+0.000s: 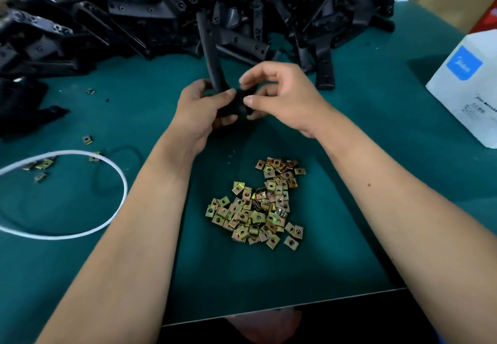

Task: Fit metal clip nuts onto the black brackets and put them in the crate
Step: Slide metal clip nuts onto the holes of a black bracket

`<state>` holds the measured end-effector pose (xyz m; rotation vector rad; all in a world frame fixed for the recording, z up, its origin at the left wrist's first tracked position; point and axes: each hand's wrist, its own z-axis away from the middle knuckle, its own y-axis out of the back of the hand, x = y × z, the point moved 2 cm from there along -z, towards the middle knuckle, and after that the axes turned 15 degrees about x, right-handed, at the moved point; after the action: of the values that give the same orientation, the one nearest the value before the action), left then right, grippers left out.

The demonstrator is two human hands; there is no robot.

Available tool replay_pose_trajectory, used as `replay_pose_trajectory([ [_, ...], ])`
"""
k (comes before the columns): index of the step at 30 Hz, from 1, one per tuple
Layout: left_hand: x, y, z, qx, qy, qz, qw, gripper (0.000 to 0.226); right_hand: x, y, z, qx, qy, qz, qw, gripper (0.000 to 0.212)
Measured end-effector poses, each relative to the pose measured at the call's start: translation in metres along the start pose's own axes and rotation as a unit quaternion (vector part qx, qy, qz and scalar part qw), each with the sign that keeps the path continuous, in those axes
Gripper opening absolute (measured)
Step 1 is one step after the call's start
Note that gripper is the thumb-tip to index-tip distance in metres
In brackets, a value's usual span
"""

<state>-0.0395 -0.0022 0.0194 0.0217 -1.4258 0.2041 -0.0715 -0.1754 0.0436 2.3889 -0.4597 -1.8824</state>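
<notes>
My left hand [200, 107] gripped the black bracket [215, 74] upright. My right hand [279, 96] pinched its lower end, clip nuts [255, 203] lying nearer me.

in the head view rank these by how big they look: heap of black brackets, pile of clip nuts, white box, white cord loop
1. Heap of black brackets, spanning most of the far table edge.
2. White cord loop, cut off at the left edge.
3. Pile of clip nuts and white box: unsure, since the box is cut off at the right.
</notes>
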Motion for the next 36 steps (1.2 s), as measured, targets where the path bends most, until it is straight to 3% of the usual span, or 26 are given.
replay_pose_trajectory([
  [3, -0.002, 0.0, -0.002, 0.054, -0.016, 0.012, 0.998, 0.012, -0.008, 0.012, -0.002, -0.018, 0.004, 0.172, 0.985, 0.013],
  [7, 0.0, 0.002, -0.004, 0.079, -0.006, 0.108, 0.991, 0.014, -0.021, 0.024, 0.008, -0.248, -0.154, 0.315, 0.903, 0.028],
  [9, 0.0, 0.003, -0.003, 0.066, -0.009, 0.143, 0.987, 0.013, -0.029, 0.021, 0.017, -0.308, -0.188, 0.358, 0.861, 0.035],
  [11, 0.001, 0.002, -0.002, 0.058, -0.015, 0.163, 0.985, 0.013, -0.032, 0.012, 0.023, -0.335, -0.164, 0.402, 0.836, 0.031],
  [13, 0.001, 0.001, 0.0, 0.055, -0.022, 0.17, 0.984, 0.015, -0.033, 0.001, 0.025, -0.343, -0.128, 0.412, 0.834, 0.022],
  [15, 0.0, 0.0, 0.002, 0.054, -0.02, 0.175, 0.983, 0.018, -0.033, -0.008, 0.026, -0.345, -0.101, 0.374, 0.855, 0.016],
  [19, -0.001, 0.0, 0.006, 0.047, -0.016, 0.201, 0.978, 0.026, -0.021, -0.017, 0.027, -0.276, -0.063, 0.225, 0.932, 0.011],
  [24, -0.002, 0.002, 0.009, 0.027, -0.024, 0.191, 0.981, 0.049, 0.007, -0.016, 0.028, -0.141, -0.06, 0.082, 0.985, 0.009],
  [28, -0.002, 0.001, 0.01, 0.019, -0.027, 0.178, 0.983, 0.048, 0.018, -0.012, 0.03, -0.058, -0.059, -0.025, 0.996, 0.012],
  [36, -0.008, -0.009, 0.022, -0.034, 0.016, 0.208, 0.977, 0.038, 0.024, -0.002, 0.029, 0.129, -0.049, -0.097, 0.986, 0.011],
])
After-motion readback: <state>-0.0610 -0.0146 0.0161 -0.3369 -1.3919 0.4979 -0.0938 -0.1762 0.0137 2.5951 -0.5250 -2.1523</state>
